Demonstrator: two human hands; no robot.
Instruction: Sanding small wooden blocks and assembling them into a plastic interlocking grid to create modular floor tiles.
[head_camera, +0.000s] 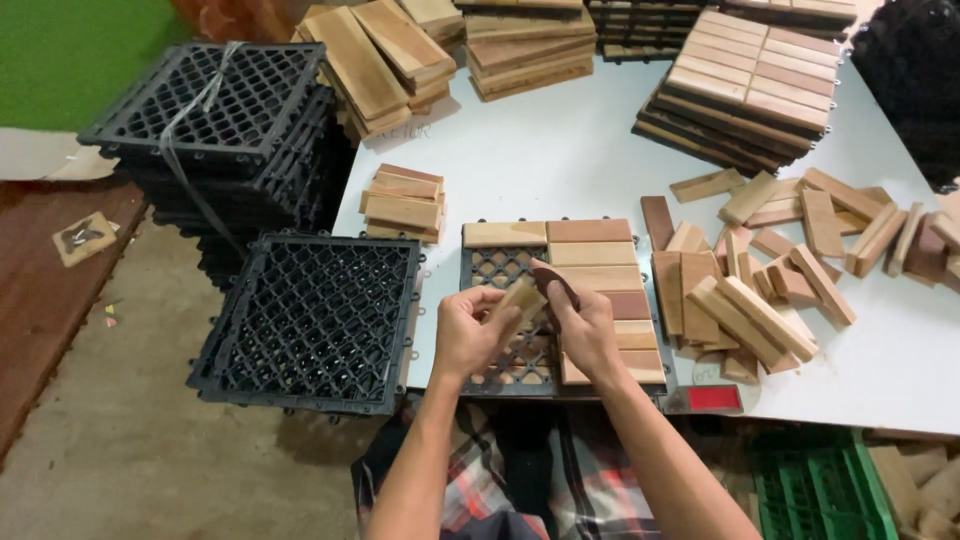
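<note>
Above the near edge of the white surface (560, 160), a short pale wooden slat (520, 297) is held between the left hand (468, 328) and the right hand (588, 330). The hands are close together, both closed on the slat: the left hand grips its lower left end, the right hand its upper right end. The slat's long axis runs diagonally, rising from left to right. A darker reddish piece (556, 282) is seen at the right fingertips; whether it is a second slat or part of the tile below cannot be told.

Directly beneath the hands lies a partly filled tile (590, 262), a black plastic grid base with wooden slats already seated on its right half and top row. Its slats lie crosswise, left to right. The open grid cells (500, 266) lie under and just beyond the left hand, which is the nearer one to them.

Just left of the tile, an empty black grid base (310, 322) overhangs the surface edge. Behind it stands a strapped stack of grid bases (215, 120). A small stack of slats (402, 202) lies beyond the left hand. Loose slats (770, 270) are heaped to the right, and finished tiles (745, 85) are stacked at the far side.

The lower part of the tile is hidden by the hands and forearms.
</note>
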